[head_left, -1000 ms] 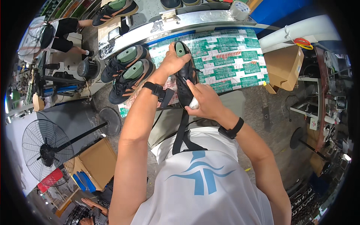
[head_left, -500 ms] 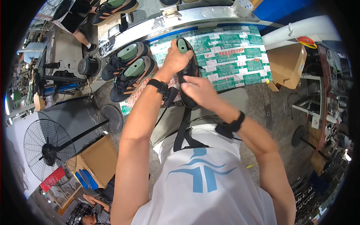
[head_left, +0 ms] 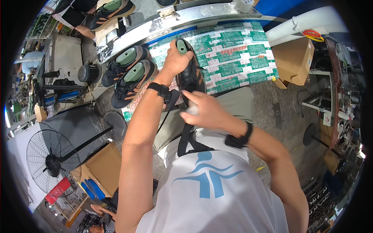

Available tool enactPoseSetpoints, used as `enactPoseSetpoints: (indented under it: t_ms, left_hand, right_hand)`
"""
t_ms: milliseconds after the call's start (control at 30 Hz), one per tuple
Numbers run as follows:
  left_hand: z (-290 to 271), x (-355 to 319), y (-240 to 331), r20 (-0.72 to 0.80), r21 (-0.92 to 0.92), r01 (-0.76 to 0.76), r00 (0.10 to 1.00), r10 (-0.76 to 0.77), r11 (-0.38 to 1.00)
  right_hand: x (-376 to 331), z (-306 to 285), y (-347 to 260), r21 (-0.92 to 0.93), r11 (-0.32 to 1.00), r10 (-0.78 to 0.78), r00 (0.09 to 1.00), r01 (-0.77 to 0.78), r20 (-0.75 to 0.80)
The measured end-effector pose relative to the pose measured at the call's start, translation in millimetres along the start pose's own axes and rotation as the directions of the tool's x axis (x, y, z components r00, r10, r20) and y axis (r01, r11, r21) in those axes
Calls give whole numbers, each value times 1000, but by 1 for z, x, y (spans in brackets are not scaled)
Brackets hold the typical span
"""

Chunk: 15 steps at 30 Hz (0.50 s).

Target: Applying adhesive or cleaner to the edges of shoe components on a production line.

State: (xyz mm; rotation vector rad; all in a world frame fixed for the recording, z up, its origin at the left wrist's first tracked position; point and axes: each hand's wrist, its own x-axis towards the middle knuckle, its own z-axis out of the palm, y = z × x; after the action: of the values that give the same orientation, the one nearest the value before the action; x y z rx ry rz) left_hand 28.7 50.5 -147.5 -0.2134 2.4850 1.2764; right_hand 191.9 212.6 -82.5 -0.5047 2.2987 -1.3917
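Note:
A black shoe [head_left: 188, 73] with orange stripes and a green insert [head_left: 182, 47] in its opening stands on the table, its toe toward me. My left hand [head_left: 175, 60] is closed around its heel and collar. By the toe is my right hand [head_left: 206, 108], partly smeared by motion. Its index finger reaches to the toe and the thumb stands lower. A small pale blur sits within its fingers, too unclear to name. Left of my left hand, two similar shoes [head_left: 134, 83] with green inserts rest side by side.
Green and white printed tape covers the table top [head_left: 237, 58]. Beyond it runs a metal rail [head_left: 194, 17] with more shoes [head_left: 112, 13] behind. An open cardboard box [head_left: 293, 62] stands at right. A floor fan [head_left: 54, 163] and another box [head_left: 101, 165] are at left. Other people show at the edges.
My right hand has drawn back toward me from the shoe's middle to its toe, its index finger now extended. My left hand keeps its hold on the heel. The whole view has shifted slightly.

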Motion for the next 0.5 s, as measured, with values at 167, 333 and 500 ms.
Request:
enactPoseSetpoints:
  t_ms: [167, 333, 500]
  left_hand:
    - [0, 8, -6, 5, 0, -5, 1000, 5, 1000]
    - [-5, 1, -6, 8, -31, 14, 1000, -13, 999]
    - [1, 1, -4, 1, -52, 1, 1000, -1, 999]
  right_hand:
    - [19, 23, 16, 45, 982, -178, 975, 185, -134]
    - [-14, -12, 18, -50, 997, -57, 996, 53, -65]
    - [6, -17, 36, -329, 934, -208, 959, 138, -190]
